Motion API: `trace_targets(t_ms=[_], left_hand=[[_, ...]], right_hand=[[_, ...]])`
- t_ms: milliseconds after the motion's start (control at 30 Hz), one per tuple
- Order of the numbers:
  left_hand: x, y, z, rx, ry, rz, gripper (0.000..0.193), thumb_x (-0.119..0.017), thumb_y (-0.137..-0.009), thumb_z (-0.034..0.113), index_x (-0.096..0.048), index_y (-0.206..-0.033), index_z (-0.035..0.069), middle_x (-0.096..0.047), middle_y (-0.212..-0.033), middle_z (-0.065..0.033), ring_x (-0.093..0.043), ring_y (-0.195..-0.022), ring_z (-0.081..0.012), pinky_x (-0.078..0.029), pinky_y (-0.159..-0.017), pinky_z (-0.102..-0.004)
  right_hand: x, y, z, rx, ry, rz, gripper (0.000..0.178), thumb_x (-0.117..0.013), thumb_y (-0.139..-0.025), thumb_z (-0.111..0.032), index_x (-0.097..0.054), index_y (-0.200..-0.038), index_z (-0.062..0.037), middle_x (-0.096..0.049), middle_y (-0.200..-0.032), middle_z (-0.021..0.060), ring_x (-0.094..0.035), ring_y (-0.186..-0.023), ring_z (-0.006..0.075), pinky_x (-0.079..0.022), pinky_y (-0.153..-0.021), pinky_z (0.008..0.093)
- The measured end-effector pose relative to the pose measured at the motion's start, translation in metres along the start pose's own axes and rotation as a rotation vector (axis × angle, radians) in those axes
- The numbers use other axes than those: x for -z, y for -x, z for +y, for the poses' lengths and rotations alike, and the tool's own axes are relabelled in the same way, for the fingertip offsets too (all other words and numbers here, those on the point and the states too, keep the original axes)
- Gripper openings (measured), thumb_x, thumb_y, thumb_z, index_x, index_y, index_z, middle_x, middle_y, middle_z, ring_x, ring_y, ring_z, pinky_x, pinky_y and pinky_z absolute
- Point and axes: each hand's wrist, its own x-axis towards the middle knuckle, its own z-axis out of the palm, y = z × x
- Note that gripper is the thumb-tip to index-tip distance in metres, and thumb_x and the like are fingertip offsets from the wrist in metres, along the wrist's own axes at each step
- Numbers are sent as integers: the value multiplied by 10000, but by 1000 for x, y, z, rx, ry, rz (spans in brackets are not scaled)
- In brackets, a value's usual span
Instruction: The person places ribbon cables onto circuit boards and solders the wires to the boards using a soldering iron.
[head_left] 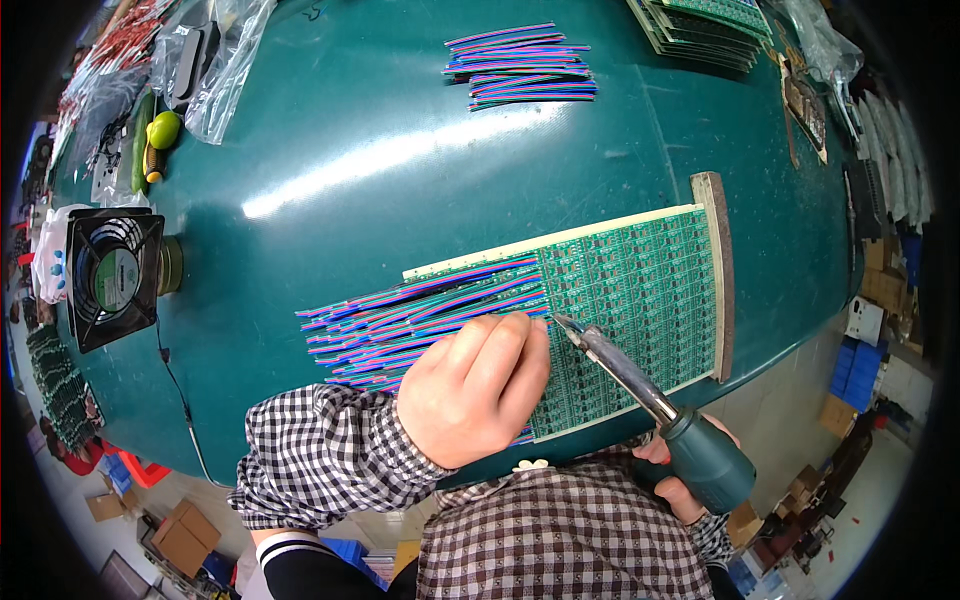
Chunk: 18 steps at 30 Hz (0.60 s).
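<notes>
A green circuit board panel (640,300) lies on the table, covered with rows of small components. Striped flat ribbon wires (400,310) run side by side over its left part, their right ends lined up along a row of the board. My left hand (475,385) is closed in a pinch at the end of one ribbon wire, its fingertips hiding most of that end. In my right hand (685,490) is a soldering iron (640,390) with a dark green handle. The iron's tip touches or hovers just right of my left fingertips; which of the two I cannot tell.
A brown wooden strip (718,280) borders the panel's right edge. Farther off lie a pile of ribbon wires (520,68) and a stack of circuit boards (705,30). At the left stands a black fan (115,278) with a cable, near a green fruit (163,130) and plastic bags (225,75).
</notes>
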Motion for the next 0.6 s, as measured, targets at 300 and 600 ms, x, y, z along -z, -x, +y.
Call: trace_targets(t_ms=[300, 600], left_hand=[[-3, 2, -3, -33, -52, 10, 322, -678, -743, 97, -703, -1037, -32, -641, -1029, -121, -673, -890, -214, -557, -688, -293], [-5, 3, -3, -30, -58, 30, 314, -684, -734, 88, -707, -1023, -32, -643, -1019, -116, -675, -884, -213, -562, -687, -288]], right_hand=[[1, -3, 1, 18, 65, -32, 471, -839, -814, -526, -763, -1004, -101, -762, -960, 50, -714, -817, 252, -575, -746, 365], [-1, -3, 1, 1, 45, -4, 483, -834, -809, -543, -775, -1004, -104, -762, -958, 52, -714, -807, 253, -573, -738, 364]])
